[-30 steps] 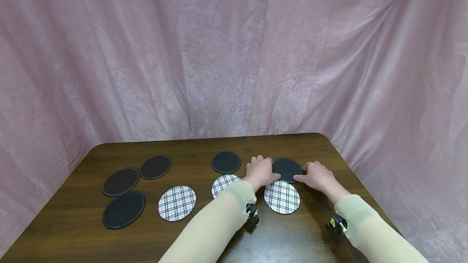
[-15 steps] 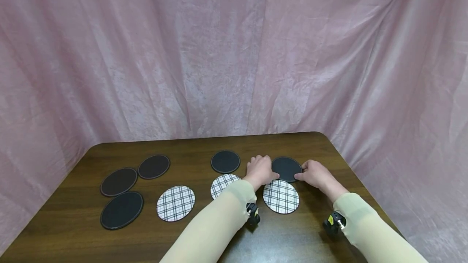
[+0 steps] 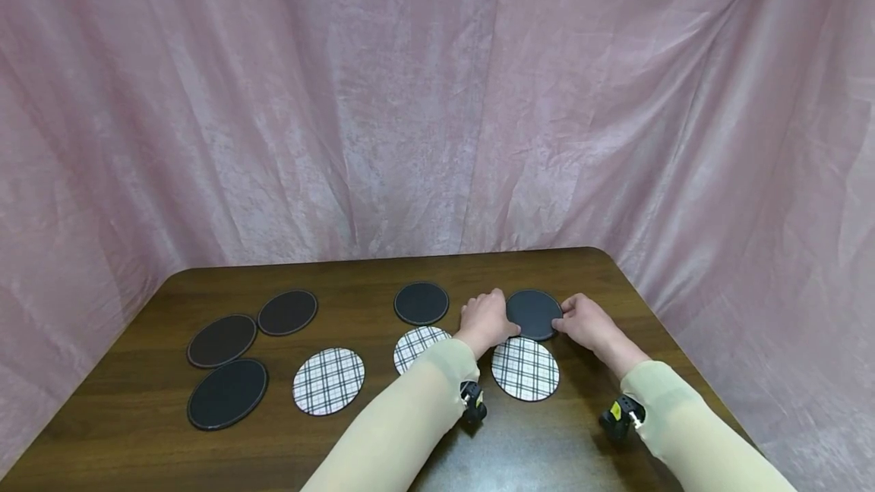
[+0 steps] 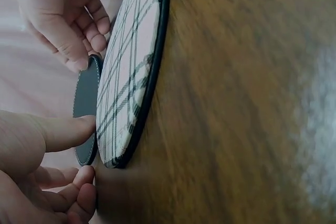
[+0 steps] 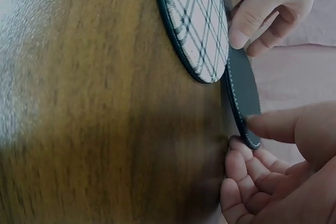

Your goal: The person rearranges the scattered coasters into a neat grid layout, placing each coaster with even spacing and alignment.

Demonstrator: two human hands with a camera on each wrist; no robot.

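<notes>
Both hands are at a round black coaster [image 3: 534, 315] with a stitched rim, towards the table's right back. My left hand [image 3: 487, 320] pinches its left edge, the thumb on top and the other fingers curled at the rim. At the opposite edge my right hand [image 3: 589, 323] pinches the coaster, thumb above and fingertips under it. In the right wrist view that side of the black coaster [image 5: 244, 87] appears slightly raised off the wood. A white plaid coaster [image 3: 525, 369] lies just in front of it; the left wrist view shows this plaid coaster [image 4: 126, 77] closer.
Another black coaster [image 3: 421, 303] lies left of the left hand, with a plaid coaster [image 3: 418, 344] partly hidden by the left forearm. A third plaid coaster [image 3: 329, 381] and more black ones [image 3: 228, 394] lie farther left on the wooden table [image 3: 171, 462]. Pink curtains [image 3: 437, 97] hang behind.
My right hand has shifted slightly left and away from me. The right side of the black coaster has tipped up a little. The left hand stays nearly still.
</notes>
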